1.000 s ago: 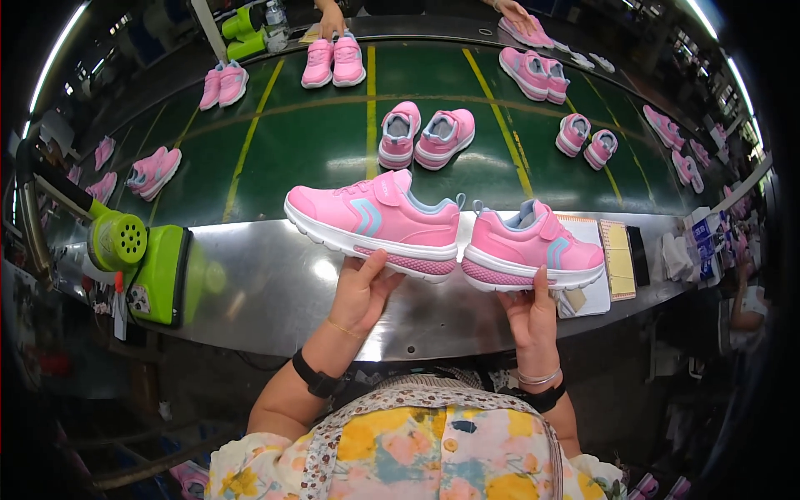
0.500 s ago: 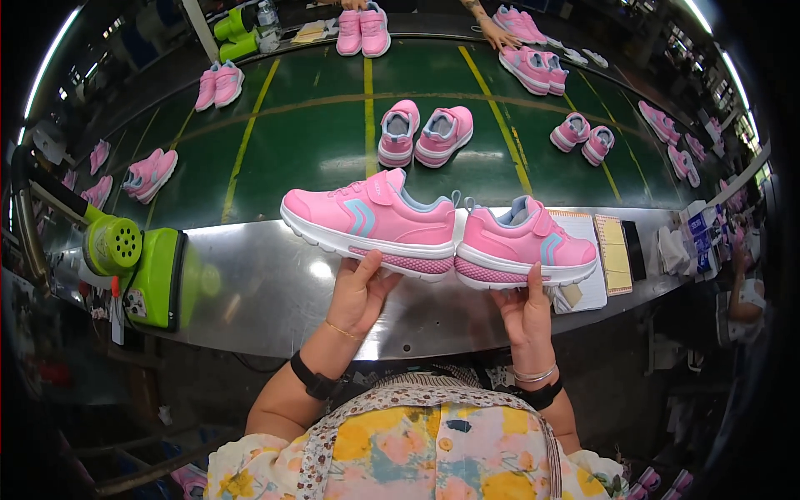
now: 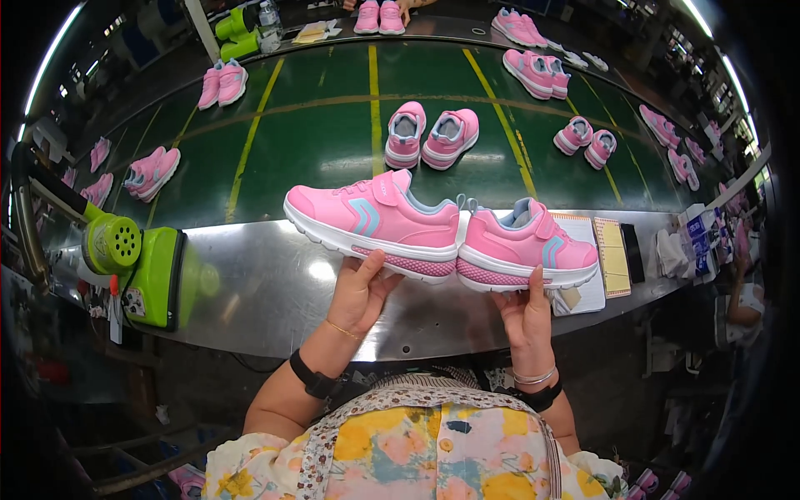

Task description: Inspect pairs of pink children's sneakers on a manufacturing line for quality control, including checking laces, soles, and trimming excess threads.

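Two pink sneakers with white soles and light blue side stripes are held up over the metal bench, heel to heel. My left hand [image 3: 363,292] grips the left sneaker [image 3: 408,225] from below, thumb against its sole, toe pointing left. In my right hand [image 3: 527,315] is the right sneaker [image 3: 521,246], its toe pointing right, with the thumb on the sole's side. The heels touch or nearly touch, and both heel loops stick up. Most of my fingers are hidden under the soles.
Beyond the metal bench [image 3: 250,292] runs a green belt [image 3: 317,158] carrying several pink sneaker pairs; one pair [image 3: 429,137] stands straight ahead. A lime-green machine [image 3: 154,275] stands at left. A notebook [image 3: 587,287] lies at right. Across the belt, a co-worker's hand [image 3: 403,7] touches sneakers.
The co-worker's arm at the far right has withdrawn from the sneakers there. The far middle pair has shifted slightly right. My hands and their sneakers hold nearly the same pose.
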Motion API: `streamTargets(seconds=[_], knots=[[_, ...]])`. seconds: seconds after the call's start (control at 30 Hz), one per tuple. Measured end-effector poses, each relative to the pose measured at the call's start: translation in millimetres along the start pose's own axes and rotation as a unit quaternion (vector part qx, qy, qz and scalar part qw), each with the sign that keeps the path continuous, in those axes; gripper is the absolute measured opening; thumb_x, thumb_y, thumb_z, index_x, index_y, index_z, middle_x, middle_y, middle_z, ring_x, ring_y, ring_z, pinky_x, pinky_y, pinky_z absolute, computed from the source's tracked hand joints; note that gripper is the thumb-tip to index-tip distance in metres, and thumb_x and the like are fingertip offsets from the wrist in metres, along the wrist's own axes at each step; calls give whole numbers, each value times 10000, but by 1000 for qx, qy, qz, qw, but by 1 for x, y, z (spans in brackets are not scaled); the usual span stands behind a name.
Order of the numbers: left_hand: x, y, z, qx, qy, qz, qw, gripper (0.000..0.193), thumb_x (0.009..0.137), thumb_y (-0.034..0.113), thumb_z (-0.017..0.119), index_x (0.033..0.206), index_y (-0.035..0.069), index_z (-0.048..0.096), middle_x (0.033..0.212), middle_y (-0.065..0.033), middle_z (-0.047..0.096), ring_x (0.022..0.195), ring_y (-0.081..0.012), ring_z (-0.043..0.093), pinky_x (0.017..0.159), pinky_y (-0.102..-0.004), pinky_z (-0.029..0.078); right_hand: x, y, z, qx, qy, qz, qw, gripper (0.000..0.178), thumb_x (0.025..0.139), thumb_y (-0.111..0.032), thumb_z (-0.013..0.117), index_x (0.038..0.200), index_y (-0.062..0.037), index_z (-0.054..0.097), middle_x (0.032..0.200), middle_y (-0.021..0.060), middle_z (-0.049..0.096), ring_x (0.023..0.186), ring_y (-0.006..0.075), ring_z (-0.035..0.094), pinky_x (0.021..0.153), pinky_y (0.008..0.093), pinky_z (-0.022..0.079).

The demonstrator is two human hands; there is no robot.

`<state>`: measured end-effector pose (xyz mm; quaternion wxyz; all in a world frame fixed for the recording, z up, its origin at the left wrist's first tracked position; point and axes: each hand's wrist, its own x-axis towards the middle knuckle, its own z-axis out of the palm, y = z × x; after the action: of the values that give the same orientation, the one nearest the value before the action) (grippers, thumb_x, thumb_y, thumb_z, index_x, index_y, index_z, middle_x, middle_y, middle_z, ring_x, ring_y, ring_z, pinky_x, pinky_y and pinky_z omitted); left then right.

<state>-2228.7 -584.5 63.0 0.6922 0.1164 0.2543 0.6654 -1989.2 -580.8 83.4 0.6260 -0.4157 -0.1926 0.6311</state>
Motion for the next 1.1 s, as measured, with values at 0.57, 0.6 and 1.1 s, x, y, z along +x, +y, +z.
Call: streamTargets(seconds=[0.57,0.6,1.1], knots=[[4,16,-27,35,-34,-1,999,501,848,127,612,1287,86,374,1244,-95,488,1119,-249,514,907,-429,479,-6,16,4,-36,-38,-31,998,519,858,-363,597,1258,-88,413,1165,67,538,1037,209,557,806,376,528],[3,18,-27,55,-36,0,998,508,843,131,620,1284,80,373,1234,-94,496,1103,-244,526,900,-421,485,-6,17,5,-37,-38,-33,998,519,858,-363,597,1258,-88,413,1165,67,538,1037,209,557,806,376,528],[2,40,-44,74,-44,3,996,531,836,207,641,1281,97,373,1170,-54,530,1045,-183,539,822,-343,491,-2,33,13,-24,-74,8,997,475,868,-378,579,1233,-101,455,1155,54,560,1031,192,552,818,366,491]])
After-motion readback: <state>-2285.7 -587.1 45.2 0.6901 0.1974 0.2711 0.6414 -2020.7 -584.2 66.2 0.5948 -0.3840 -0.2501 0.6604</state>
